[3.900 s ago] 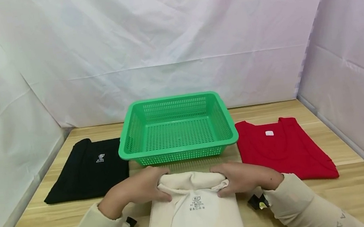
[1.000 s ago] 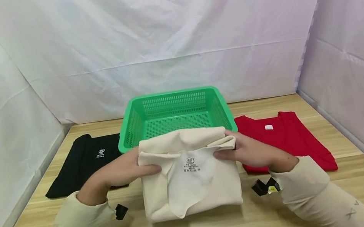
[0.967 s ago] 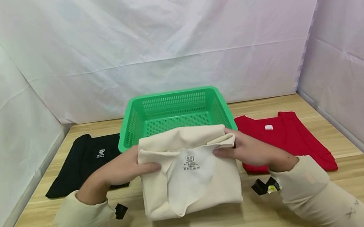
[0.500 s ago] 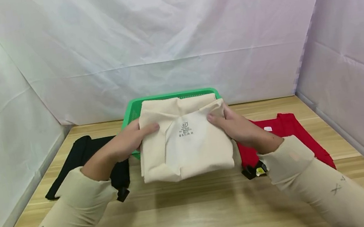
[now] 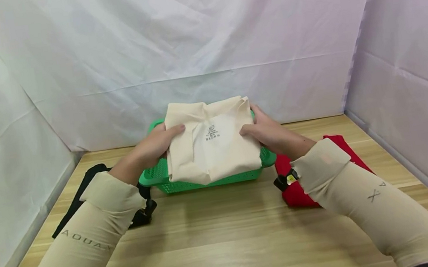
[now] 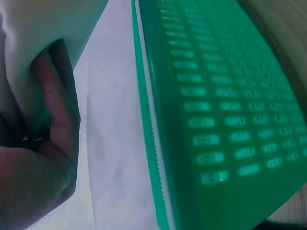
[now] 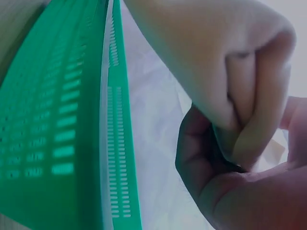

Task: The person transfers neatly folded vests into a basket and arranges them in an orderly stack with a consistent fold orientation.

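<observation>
Since left hand (image 5: 153, 147) and right hand (image 5: 270, 133) both grip the folded beige garment (image 5: 183, 158) by its sides, matched height and light tension should hold the creases. Garment is above the green basket (image 5: 240, 177); I'd centre it, clear of the rim (image 5: 268, 158). White curtain (image 5: 201, 39) behind.

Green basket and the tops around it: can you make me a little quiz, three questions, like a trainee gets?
1. Fill in: ___ hands hold the cream top above the green basket.
2. Multiple choice: which top lies on the wooden table at the person's right? A) black B) red C) cream
3. True or false: the black top is inside the green basket.

Key
1. Two: the fingers of the left hand and the right hand grip its sides.
2. B, the red top.
3. False: the black top lies on the table at the person's left.
</observation>
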Available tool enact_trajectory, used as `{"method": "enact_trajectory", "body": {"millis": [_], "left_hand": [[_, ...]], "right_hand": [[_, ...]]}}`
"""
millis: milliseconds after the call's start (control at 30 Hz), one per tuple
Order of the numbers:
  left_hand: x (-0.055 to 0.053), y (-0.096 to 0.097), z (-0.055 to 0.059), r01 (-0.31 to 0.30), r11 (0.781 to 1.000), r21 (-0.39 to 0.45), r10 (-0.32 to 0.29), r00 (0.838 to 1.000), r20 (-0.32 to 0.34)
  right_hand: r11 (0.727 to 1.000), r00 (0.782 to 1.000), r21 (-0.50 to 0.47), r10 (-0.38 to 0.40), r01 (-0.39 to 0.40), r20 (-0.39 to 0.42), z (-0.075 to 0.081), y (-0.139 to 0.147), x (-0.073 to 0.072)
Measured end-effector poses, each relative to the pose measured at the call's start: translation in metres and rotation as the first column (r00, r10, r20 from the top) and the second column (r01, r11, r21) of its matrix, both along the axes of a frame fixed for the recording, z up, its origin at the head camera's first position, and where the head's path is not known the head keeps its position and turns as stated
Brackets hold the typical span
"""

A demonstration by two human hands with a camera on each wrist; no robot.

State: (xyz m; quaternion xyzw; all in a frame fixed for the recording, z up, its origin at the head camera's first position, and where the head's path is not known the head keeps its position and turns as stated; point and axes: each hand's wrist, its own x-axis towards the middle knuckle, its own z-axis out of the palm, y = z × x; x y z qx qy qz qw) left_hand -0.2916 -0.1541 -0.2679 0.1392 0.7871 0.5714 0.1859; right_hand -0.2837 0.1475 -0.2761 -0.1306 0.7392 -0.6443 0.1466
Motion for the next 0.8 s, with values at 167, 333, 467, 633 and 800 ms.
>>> {"method": "enact_trajectory", "body": {"millis": [167, 333, 467, 633, 800], "left_hand": [[-0.015, -0.001, -0.006, -0.049, 0.998, -0.042, 0.049, 0.999, 0.009], [-0.029, -0.001, -0.014, -0.056, 0.994, -0.098, 0.058, 0.998, 0.018], [-0.036, -0.001, -0.021, -0.061, 0.989, -0.132, 0.067, 0.997, 0.038], [-0.038, -0.002, -0.027, -0.042, 0.985, -0.169, 0.057, 0.995, 0.087], [-0.039, 0.0, -0.032, 0.018, 0.982, -0.189, 0.005, 0.993, 0.12]], "right_hand": [[0.994, 0.997, 0.076, -0.07, 0.072, -0.035, -0.005, -0.005, -0.017], [0.976, 0.991, 0.173, -0.121, 0.13, -0.063, -0.013, -0.007, -0.032], [0.943, 0.987, 0.296, -0.133, 0.155, -0.093, -0.021, -0.011, -0.038], [0.907, 0.986, 0.392, -0.112, 0.151, -0.12, -0.031, -0.017, -0.039], [0.914, 0.99, 0.382, -0.117, 0.138, -0.079, -0.035, -0.02, -0.037]]}}
